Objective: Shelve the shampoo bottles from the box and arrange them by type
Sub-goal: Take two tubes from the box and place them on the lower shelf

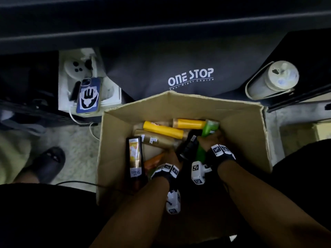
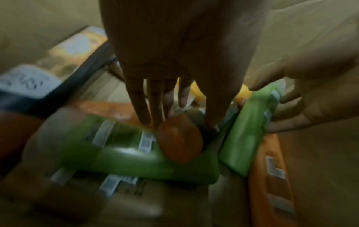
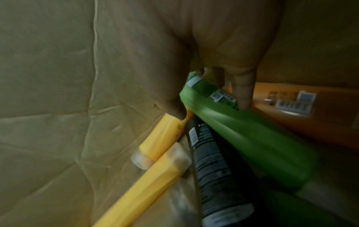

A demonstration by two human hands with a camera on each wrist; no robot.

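Shampoo bottles lie jumbled inside the open cardboard box (image 1: 247, 122) on the floor in front of you, and both of your hands are down among them. Your right hand (image 1: 212, 140) has its grip curled round a green bottle (image 1: 208, 130), thumb on one side and fingers on the other, as the right wrist view shows; the bottle is tilted with its wide end toward the far wall of the box. Your left hand (image 1: 172, 156) reaches in with fingers (image 2: 141, 104) straight and spread, tips touching or just over an orange cap (image 2: 179, 141) (motion blur makes contact hard to judge). It holds nothing.

Under that cap lies a second green bottle (image 2: 124, 152), on its side. Two yellow bottles (image 1: 163, 129) rest near the far wall, with a tan one (image 1: 154, 140) just beside them. A dark bottle with a gold label (image 1: 135, 158) leans against the box's left wall. Another black bottle (image 3: 211, 161) lies between the yellow ones and the green one in your right hand.

Outside the box, a phone in a blue case (image 1: 88, 95) sits on a white carton to the left, and a pale flask (image 1: 272, 79) lies to the right. A dark cloth printed "ONE STOP" (image 1: 190, 76) hangs behind.
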